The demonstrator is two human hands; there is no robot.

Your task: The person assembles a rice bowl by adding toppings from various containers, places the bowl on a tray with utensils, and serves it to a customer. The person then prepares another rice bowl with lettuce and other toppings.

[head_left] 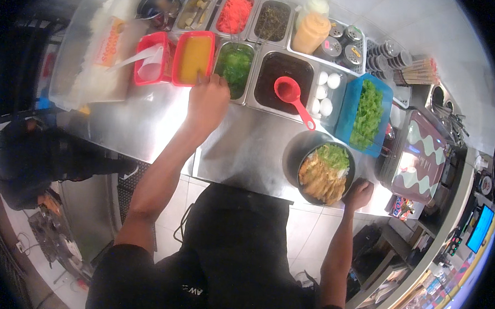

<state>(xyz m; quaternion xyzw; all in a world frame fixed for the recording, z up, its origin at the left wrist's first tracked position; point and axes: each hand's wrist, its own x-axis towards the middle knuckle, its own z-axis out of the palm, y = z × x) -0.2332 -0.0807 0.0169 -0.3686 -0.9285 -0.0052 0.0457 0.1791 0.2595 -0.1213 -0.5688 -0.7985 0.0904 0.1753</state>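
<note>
My left hand (208,98) reaches to the near edge of a red tub of yellow liquid (195,56). Its fingers are closed around a thin utensil handle (199,78) that dips into the liquid; the utensil's other end is hidden. On the right, a dark bowl (300,185) stands near the counter's front edge. Sliced, golden-brown breaded food (323,181), shredded greens (333,157) and some white rice fill it. My right hand (360,194) is curled in a fist beside the bowl's right rim. Whether it touches the bowl or holds anything is hidden.
Metal pans hold red shreds (235,14), green strands (234,64) and dark sauce (268,88) with a red ladle (288,90). White eggs (326,107), a blue lettuce tub (367,113), a squeeze bottle (312,33) and shakers stand right. Someone in dark clothes (51,158) is at left.
</note>
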